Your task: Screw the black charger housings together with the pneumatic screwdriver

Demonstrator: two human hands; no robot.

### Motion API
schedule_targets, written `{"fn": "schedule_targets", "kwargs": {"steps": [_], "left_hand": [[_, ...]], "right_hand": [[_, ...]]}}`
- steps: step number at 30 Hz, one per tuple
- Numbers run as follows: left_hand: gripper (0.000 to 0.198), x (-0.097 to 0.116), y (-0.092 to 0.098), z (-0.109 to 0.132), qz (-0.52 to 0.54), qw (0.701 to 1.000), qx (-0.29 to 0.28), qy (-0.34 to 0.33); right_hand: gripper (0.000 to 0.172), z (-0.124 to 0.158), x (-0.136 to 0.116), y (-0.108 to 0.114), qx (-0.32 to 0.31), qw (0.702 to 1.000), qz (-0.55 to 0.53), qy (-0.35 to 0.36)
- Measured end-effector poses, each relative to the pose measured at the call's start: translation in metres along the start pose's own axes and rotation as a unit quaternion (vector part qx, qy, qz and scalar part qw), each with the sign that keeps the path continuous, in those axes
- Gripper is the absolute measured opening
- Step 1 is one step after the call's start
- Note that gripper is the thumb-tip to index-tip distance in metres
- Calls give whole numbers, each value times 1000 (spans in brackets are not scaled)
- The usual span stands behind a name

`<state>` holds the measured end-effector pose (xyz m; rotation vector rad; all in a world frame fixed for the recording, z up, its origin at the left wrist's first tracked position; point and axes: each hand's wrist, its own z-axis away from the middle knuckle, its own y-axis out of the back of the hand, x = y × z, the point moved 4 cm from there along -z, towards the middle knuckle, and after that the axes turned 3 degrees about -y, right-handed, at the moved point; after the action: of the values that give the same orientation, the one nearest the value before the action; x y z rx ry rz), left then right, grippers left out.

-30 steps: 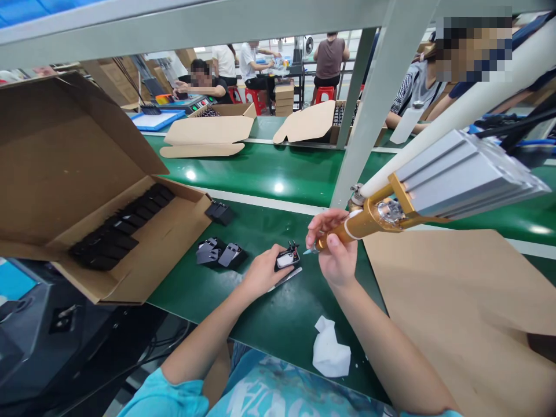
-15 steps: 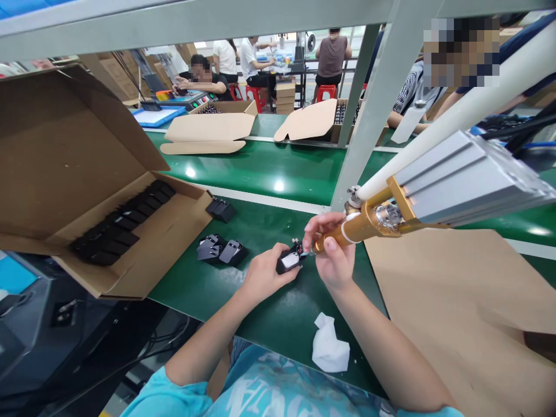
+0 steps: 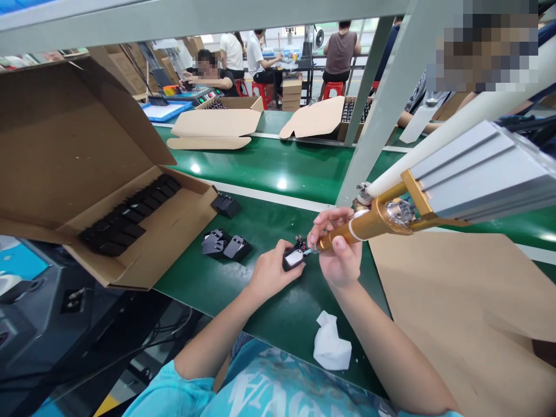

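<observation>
My left hand (image 3: 273, 270) is closed around a small black plastic housing (image 3: 287, 258) with a white part inside and small wires and pins at its far end. My right hand (image 3: 341, 255) wraps round the front of a gold dispensing valve (image 3: 377, 220), thumb on the near side. The valve's thin pale-blue tip (image 3: 307, 252) reaches to the open side of the housing; whether it touches is too small to tell. To the left of my left hand, black housings (image 3: 237, 248) stand on the green bench (image 3: 278, 313). A crumpled white tissue (image 3: 332, 346) lies near my right forearm.
An open cardboard box (image 3: 169, 255) with a row of black housings stands on the left. Cardboard (image 3: 460, 278) covers the bench's right side. A grey frame post (image 3: 369, 133) and silver actuator (image 3: 482, 179) rise close by. Other people sit beyond the green conveyor (image 3: 256, 165).
The whole view has shifted slightly, so things appear a little further right. Both hands keep their holds, and the valve tip stays at the housing.
</observation>
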<state>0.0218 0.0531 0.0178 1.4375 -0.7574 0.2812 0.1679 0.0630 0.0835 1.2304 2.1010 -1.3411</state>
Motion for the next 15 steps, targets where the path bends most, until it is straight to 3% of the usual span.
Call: {"fn": "schedule_targets", "kwargs": {"steps": [5,15], "left_hand": [[32,0,-8,-3,-30,999,-6,39],[40,15,-17,-3,27,999,16,3]], "right_hand": [[25,0,0,-2,6,1000,0,0],[22,6,1,-8,-14,1000,-12,-6]]}}
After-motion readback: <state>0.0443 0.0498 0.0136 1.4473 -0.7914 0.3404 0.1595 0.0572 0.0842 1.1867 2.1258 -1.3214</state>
